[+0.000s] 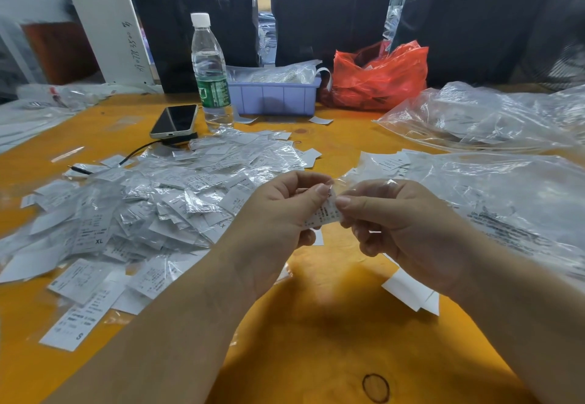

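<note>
At nine o'clock from the hands, a heap of bagged labels [152, 207] covers the yellow table [316, 340]. The left hand [278, 214] and right hand [402, 223], fingers curled, both pinch one printed label [324, 214] between thumb and forefinger, above the table's middle. Clear bags [493, 201] lie at three o'clock.

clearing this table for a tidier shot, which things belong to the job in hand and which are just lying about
In the job: left hand and right hand pinching one printed label; pile of bagged labels on the left; clear bags on the right.
Lying about: phone, water bottle, red plastic bag, black cable.
</note>
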